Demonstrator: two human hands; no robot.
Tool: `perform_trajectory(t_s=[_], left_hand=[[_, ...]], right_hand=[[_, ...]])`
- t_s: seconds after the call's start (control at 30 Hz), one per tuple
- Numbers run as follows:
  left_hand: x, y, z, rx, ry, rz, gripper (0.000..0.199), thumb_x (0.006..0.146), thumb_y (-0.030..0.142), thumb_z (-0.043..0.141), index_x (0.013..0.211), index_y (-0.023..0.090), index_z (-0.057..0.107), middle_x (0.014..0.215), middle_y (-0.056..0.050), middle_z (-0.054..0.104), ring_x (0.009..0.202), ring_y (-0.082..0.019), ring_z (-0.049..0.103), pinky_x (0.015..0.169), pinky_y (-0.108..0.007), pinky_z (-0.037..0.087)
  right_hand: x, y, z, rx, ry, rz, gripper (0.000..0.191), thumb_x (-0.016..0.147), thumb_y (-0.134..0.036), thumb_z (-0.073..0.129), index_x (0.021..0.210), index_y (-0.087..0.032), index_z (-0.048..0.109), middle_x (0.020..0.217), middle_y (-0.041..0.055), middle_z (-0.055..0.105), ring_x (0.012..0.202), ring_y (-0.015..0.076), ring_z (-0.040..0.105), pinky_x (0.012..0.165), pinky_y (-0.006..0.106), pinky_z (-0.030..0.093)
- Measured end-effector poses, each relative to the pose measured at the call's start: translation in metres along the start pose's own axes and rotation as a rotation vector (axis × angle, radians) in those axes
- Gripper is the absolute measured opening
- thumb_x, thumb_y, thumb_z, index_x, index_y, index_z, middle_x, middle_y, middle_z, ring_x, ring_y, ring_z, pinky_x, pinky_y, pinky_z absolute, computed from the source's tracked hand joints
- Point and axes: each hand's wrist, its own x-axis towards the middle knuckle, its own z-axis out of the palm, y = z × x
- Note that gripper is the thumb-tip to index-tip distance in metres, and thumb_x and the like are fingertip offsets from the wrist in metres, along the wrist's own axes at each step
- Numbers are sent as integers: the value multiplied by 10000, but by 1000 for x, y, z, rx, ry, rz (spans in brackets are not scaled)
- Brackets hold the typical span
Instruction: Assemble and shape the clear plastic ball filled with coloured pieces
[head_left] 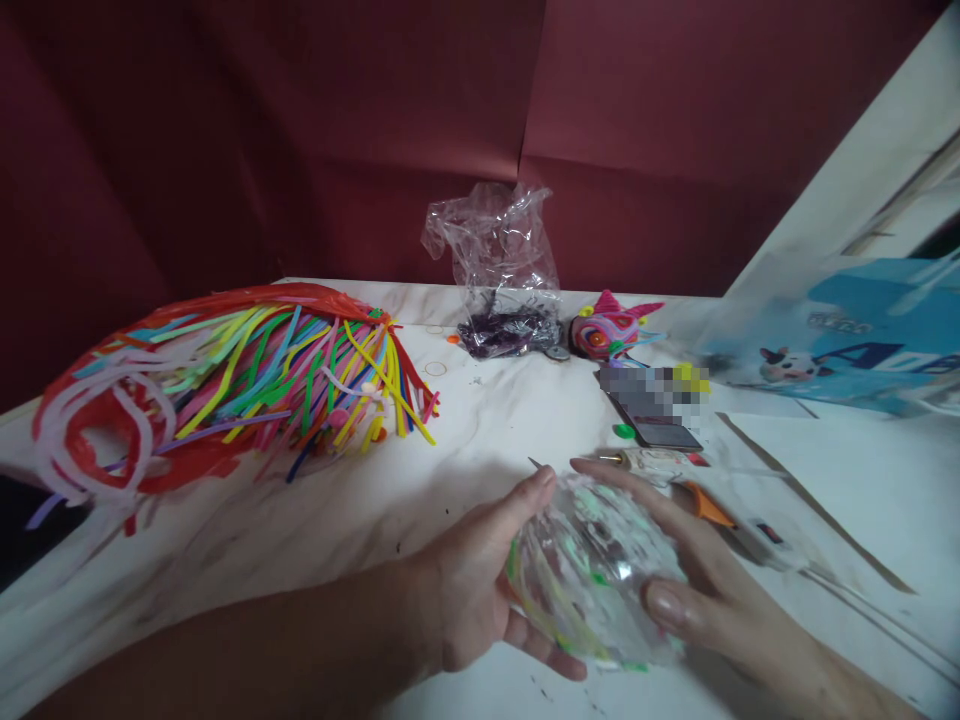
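A crumpled clear plastic bag with white, green and yellow bits in it is held between my two hands, low in the view. My left hand cradles its left side, thumb at the upper edge and fingers under it. On the other side my right hand presses the bag with its thumb, and the index finger stretches along the far edge. A thin pointed tip shows just beyond my left thumb; what it belongs to is hidden.
Colourful pipe cleaners lie in red plastic at left. Behind stand a clear bag with dark contents and a pink craft figure. To the right are a phone, a white-and-orange glue gun with its cord, and a blue bag.
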Motion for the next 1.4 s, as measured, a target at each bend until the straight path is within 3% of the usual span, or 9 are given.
perform_trajectory(t_s=[0.13, 0.3, 0.5, 0.67, 0.77, 0.93, 1.13, 1.27, 1.4], left_hand=[[0, -2, 2, 1, 25, 21, 978, 594, 943, 580, 1235, 214, 700, 1204, -162, 730, 853, -266, 674, 744, -418, 517], [-4, -2, 7, -17, 79, 57, 1085, 444, 914, 711, 1319, 276, 647, 1187, -131, 731, 790, -228, 646, 810, -500, 510], [-4, -4, 9, -25, 101, 91, 1087, 397, 900, 742, 1270, 258, 651, 1178, -143, 727, 920, -316, 676, 865, -583, 490], [-3, -6, 8, -32, 133, 136, 983, 479, 861, 753, 1239, 243, 661, 1176, -146, 730, 941, -322, 682, 859, -562, 508], [-2, -5, 6, -23, 85, 112, 1015, 473, 880, 735, 1270, 258, 658, 1181, -140, 731, 916, -299, 676, 825, -510, 511], [0, -2, 1, -5, 29, 62, 980, 490, 941, 647, 1151, 220, 708, 1201, -148, 725, 881, -263, 653, 774, -431, 502], [1, -3, 4, -20, 55, 75, 1075, 417, 920, 712, 1253, 246, 664, 1178, -134, 730, 835, -256, 655, 771, -454, 500], [0, -5, 6, -38, 109, 81, 1122, 380, 901, 750, 1292, 257, 646, 1170, -134, 733, 765, -213, 632, 774, -468, 505], [1, -7, 4, -33, 88, 87, 1092, 441, 912, 709, 1311, 255, 642, 1183, -141, 727, 785, -237, 646, 750, -444, 509]], right_hand=[[2, 1, 1, -6, 8, -23, 572, 1149, -693, 666, 1578, -381, 453, 1501, -42, 376, 1320, 197, 454, 1108, 153, 408], [7, 1, 6, 6, 27, -21, 574, 1146, -696, 670, 1570, -364, 471, 1511, -20, 369, 1332, 232, 449, 1073, 189, 469], [4, -2, 4, -25, -15, 1, 598, 1152, -712, 646, 1588, -365, 431, 1489, -34, 389, 1283, 179, 485, 1105, 146, 407], [1, -2, 1, -58, -29, 17, 634, 1128, -730, 671, 1591, -365, 436, 1464, -40, 411, 1334, 196, 435, 1118, 158, 399], [2, -2, 1, -43, -20, 22, 630, 1131, -730, 666, 1583, -352, 443, 1465, -21, 414, 1302, 211, 473, 1099, 175, 434], [4, -1, 2, -21, 11, -30, 583, 1139, -696, 681, 1560, -347, 478, 1456, -22, 426, 1273, 199, 497, 1085, 154, 436], [5, 1, 4, -6, 8, -10, 614, 1132, -714, 683, 1567, -345, 459, 1498, -33, 379, 1296, 187, 473, 1086, 139, 416], [5, 2, 8, 19, 24, 10, 638, 1113, -754, 685, 1554, -346, 467, 1460, -31, 429, 1285, 182, 485, 1062, 128, 421], [4, 5, 7, 27, 60, -2, 651, 1120, -733, 689, 1566, -321, 457, 1473, -13, 414, 1258, 183, 507, 1050, 128, 439]])
